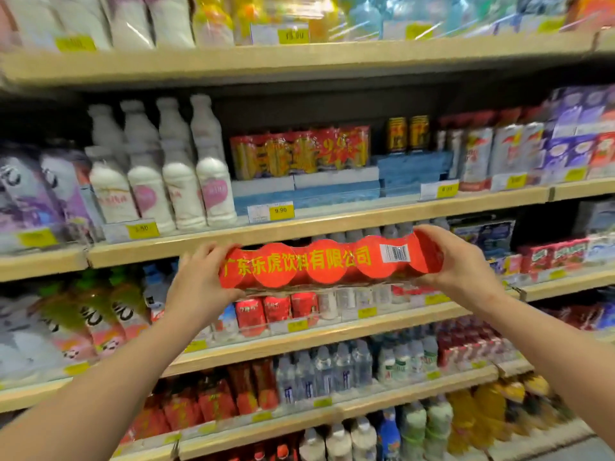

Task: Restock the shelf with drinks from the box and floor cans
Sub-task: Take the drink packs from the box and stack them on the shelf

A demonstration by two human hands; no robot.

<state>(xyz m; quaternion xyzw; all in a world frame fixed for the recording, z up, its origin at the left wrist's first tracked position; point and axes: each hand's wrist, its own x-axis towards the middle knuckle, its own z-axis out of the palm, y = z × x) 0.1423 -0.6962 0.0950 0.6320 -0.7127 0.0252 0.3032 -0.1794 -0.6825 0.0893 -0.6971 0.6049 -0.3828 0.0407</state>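
Observation:
I hold a red shrink-wrapped multipack of cans [329, 262] crosswise in front of the shelves, its round can ends, yellow lettering and barcode facing me. My left hand [199, 281] grips its left end and my right hand [456, 264] grips its right end. The pack hangs level with the edge of the shelf [199, 242] marked 9.90. On that shelf, above the pack, a matching red and gold multipack [299, 151] sits on blue and white flat boxes [332, 189].
White bottles [173, 171] stand left of the matching pack, two loose gold cans [407, 133] and silver cartons to its right. Lower shelves hold red cans, water bottles and juice bottles. The shelf above carries wrapped bottle packs.

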